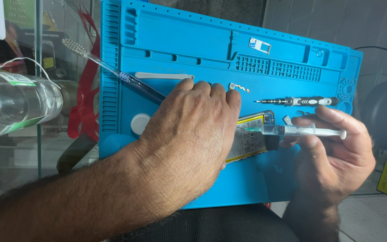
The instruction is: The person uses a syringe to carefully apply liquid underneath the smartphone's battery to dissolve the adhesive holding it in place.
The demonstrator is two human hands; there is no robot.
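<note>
One blue work mat (166, 40), tilted, carrying the items.

Near edge: one left hand (189, 134), palm down, fingers curled over one opened phone (251, 139), which lies toward the mat's right side and is mostly covered. One right hand (332, 157) at the right edge, fingers pinching one clear syringe (301, 131), needle tip over the phone.

Middle: one screwdriver (298, 101); one white round cap (140, 123) near the left edge; one small twisted strip (239, 87).

Farther: one clear toothbrush (108, 67) crossing the left edge; one white flat stick (162, 75); one small metal tray (260, 45) near the far edge.

Off the mat, left: one clear bottle (14, 105).
</note>
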